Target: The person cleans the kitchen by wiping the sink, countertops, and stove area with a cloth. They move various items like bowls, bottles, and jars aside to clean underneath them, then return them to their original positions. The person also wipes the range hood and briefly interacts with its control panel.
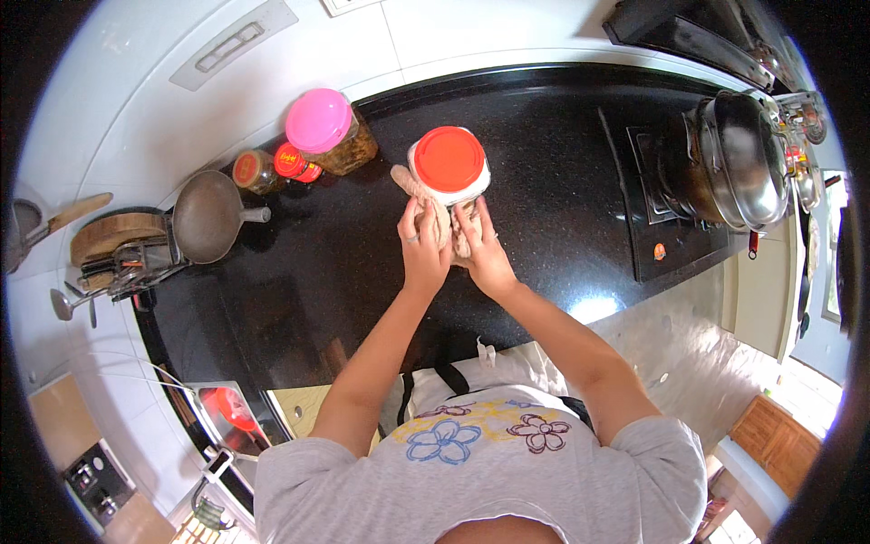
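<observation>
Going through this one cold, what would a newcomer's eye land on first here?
Most likely the red-lidded white jar in the upper middle of the dark counter, with the left hand and right hand holding a bunched beige cloth just on its near side. Next, the bright pink-lidded jar to its left, near the wall, and the large shiny pan on the stove at far right.

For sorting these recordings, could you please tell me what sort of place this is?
Probably a kitchen: metal pans stand on a hob, and a pink-lidded jar stands on the dark counter.
</observation>
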Demonstrator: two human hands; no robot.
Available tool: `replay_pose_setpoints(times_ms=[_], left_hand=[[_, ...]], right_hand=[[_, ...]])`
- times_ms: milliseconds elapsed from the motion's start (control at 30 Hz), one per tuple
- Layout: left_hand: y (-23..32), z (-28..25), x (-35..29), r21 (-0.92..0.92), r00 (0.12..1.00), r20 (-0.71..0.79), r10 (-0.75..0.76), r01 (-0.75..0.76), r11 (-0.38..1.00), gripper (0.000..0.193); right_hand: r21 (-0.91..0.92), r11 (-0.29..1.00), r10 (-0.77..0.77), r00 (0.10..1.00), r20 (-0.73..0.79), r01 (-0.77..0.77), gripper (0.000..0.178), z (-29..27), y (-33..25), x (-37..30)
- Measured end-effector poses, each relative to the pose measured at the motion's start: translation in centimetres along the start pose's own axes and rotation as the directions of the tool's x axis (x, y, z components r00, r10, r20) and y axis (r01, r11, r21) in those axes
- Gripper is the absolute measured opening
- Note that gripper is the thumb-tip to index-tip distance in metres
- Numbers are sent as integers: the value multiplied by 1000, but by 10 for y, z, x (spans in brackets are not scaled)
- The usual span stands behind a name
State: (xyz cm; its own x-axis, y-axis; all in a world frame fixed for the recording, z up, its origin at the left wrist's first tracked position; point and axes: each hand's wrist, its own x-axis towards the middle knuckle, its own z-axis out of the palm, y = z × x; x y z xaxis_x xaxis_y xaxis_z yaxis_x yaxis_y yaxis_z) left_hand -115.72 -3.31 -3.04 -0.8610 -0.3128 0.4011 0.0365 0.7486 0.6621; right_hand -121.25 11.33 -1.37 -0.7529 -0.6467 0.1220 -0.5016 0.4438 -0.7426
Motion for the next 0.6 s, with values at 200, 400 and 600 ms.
replay_pose_setpoints(times_ms=[200,400,600], left_hand=[[76,-39,-9,-258,976,-47,-214,195,946,30],[95,-18,47,38,977,-189,97,-91,995,41],[59,-12,98,180,980,-148,-133,159,971,64]], right_hand=[[-182,983,-76,898,-434,-5,62,-63,18,22],[561,827,237,902,-361,7,54,-65,53,139],[395,919,124,950,-287,-1,39,-49,20,113]])
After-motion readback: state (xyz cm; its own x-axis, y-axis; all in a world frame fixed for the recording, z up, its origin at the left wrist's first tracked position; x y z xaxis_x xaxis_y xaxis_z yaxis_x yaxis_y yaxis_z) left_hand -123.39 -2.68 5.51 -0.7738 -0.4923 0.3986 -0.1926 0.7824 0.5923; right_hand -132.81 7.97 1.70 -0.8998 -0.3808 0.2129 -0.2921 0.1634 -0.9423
